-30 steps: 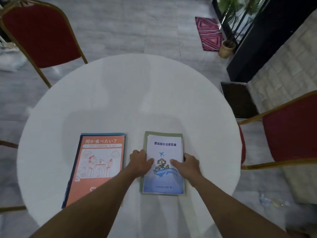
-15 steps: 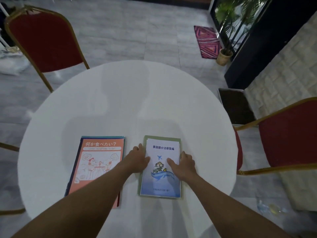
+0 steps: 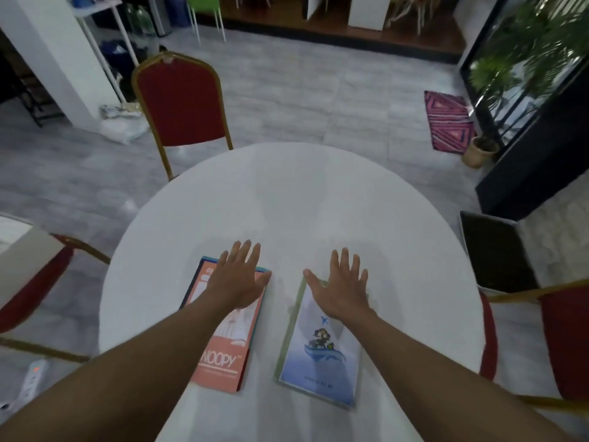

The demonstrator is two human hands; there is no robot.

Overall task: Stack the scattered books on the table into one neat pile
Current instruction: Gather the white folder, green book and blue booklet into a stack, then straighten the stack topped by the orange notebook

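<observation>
On the near half of the round white table (image 3: 318, 202), two separate piles of books are seen lying flat, well apart from each other with a strip of bare tabletop between them. Left of that strip lies the orange book (image 3: 224, 362), with a blue edge showing beneath it along its far and left sides, so at least one more book is judged to lie under it. Right of the strip lies the blue-and-white book (image 3: 322, 358), resting on a green-edged one that shows along its left and far borders. The left hand (image 3: 237, 283) is spread flat over the far end of the orange book, fingers extended and splayed, nothing gripped; whether the palm presses the cover or floats just above it cannot be told. The right hand (image 3: 341, 290) is likewise opened wide over the far end of the blue-and-white book, with nothing held. One pile has still to be set on the other, so the task is judged to be unfinished. For the step to be done well, one pile should be gathered by both long edges so that its lower book is carried along, lifted clear of the table, and lowered squarely onto the other pile. Corners and spines should then be aligned by pressing the sides inward. Thin glossy covers are likely to slide, so a level carry is advised.
</observation>
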